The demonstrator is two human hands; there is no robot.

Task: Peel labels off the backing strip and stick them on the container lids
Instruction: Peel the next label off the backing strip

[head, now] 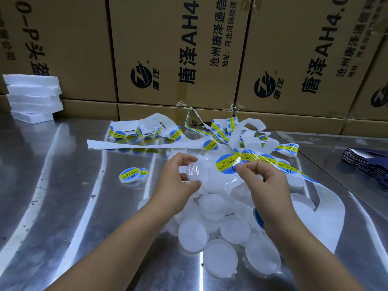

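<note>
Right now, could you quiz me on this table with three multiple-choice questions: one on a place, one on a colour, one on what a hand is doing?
1. Where is the foam stack?
A. far left, by the boxes
B. at the near right corner
C. under a hand

2. What colours has the label pinched by the right hand?
A. red and black
B. blue and yellow
C. green and white

3. What is the left hand doing?
A. lying flat
B. holding a pen
C. gripping a bare lid

Answers:
1 A, the white slabs stand at the far left against the boxes.
2 B, a yellow band crosses its blue disc.
3 C, its fingers curl round a clear lid with no label on it.
</note>
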